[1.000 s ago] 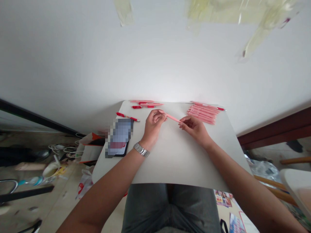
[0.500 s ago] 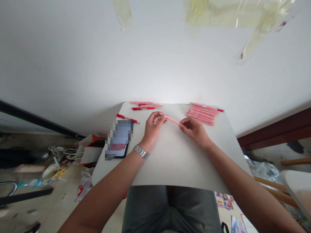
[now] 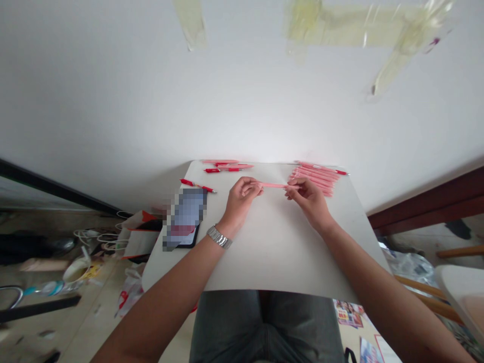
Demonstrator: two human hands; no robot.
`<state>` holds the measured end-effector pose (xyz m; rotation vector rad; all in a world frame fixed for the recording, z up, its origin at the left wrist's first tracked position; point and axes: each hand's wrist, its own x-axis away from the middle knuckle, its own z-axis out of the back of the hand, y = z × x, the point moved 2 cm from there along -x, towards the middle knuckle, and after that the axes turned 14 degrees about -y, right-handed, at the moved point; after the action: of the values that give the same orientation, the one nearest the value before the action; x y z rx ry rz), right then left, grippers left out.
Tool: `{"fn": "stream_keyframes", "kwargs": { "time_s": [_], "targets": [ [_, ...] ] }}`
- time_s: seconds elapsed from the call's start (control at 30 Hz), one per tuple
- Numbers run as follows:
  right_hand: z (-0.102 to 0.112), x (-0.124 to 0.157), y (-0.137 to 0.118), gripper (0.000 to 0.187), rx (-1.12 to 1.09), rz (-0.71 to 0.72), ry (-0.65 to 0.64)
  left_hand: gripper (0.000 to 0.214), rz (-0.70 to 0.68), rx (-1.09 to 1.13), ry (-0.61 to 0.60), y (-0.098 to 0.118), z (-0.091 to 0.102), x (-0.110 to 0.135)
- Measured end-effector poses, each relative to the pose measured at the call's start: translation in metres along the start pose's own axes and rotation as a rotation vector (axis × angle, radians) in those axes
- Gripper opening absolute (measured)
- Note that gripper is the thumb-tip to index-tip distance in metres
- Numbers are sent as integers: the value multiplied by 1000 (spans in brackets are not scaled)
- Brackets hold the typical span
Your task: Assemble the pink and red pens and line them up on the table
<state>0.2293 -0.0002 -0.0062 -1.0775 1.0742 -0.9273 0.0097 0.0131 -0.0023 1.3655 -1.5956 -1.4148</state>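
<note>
A slim pink pen (image 3: 274,185) is stretched level between my two hands above the middle of the table. My left hand (image 3: 244,194), with a metal watch on its wrist, pinches the pen's left end. Its right end sits between the fingertips of my right hand (image 3: 307,196), which hide the tip. Just behind the right hand lies a row of several pink pens (image 3: 315,176) side by side. Further left, loose red and pink pens (image 3: 227,167) lie at the table's back edge.
The white table (image 3: 264,252) stands against a white wall. At its left side lie a phone (image 3: 185,217), its screen blurred, and a red pen (image 3: 198,185). A red pen (image 3: 342,172) pokes out at the back right. Bags and cables crowd the floor on the left.
The pen has turned from slanting down to the right to nearly level. My right hand has risen slightly and moved a little right; the left hand stays almost in place.
</note>
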Motion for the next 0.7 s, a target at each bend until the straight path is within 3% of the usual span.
{"fn": "stream_keyframes", "kwargs": {
  "time_s": [0.13,0.33,0.7],
  "targets": [
    [8,0,0,39,-71,2,111,31,81,-115,-179,2,-7,5],
    [10,-1,1,47,-105,18,130,32,213,-79,-453,7,-23,16],
    [4,-1,1,44,-201,-15,37,36,317,94,-548,3,-28,19]
  ]
}}
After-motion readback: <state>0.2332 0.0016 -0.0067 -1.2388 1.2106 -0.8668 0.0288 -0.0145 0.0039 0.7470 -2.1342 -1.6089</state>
